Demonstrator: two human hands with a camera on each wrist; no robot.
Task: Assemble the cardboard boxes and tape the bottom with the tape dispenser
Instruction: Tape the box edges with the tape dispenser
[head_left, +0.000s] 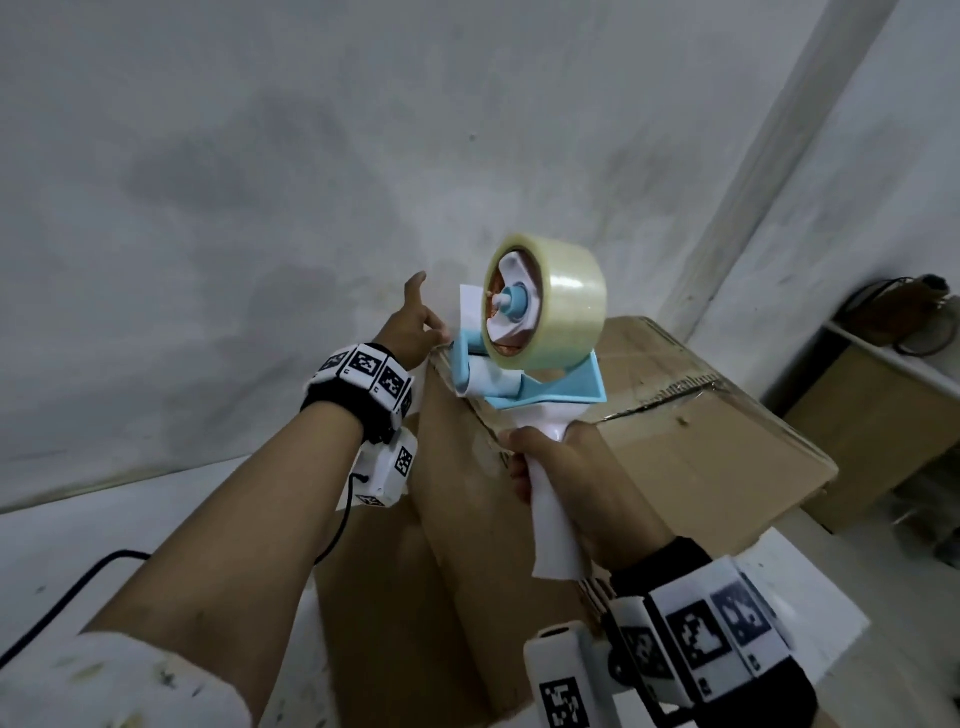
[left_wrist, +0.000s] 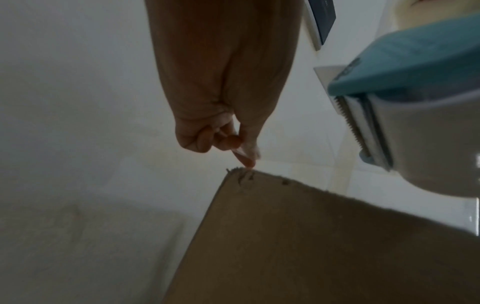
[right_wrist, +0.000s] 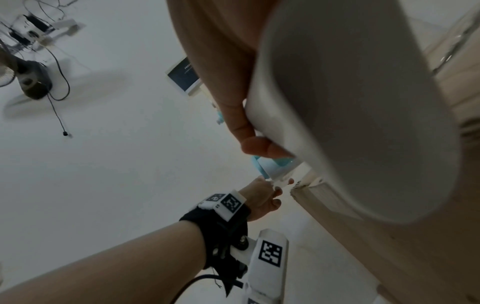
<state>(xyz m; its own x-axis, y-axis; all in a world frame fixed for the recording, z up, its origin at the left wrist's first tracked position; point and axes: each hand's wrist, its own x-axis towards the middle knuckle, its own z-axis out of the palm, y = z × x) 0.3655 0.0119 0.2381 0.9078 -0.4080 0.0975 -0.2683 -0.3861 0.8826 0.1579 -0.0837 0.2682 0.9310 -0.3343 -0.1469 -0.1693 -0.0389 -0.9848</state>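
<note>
1. The right hand (head_left: 566, 467) gripped the tape dispenser (head_left: 524, 358) handle, its head at the cardboard box (head_left: 675, 415) far-left top corner.
2. The left hand (head_left: 415, 322), just left of the head, pinched the tape end (left_wrist: 244, 153) at that corner.
3. The flap seam ran rightward, away from both hands.

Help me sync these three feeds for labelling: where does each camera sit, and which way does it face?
Head: worn on the head, looking forward and down at the brown cardboard box; both forearms show.
Left wrist: looks along the left hand, whose fingertips pinch the clear tape end at the box corner.
Right wrist: looks along the right hand gripping the white handle; the left wrist shows.
Shared: the blue-and-white tape dispenser appears in all three.
</note>
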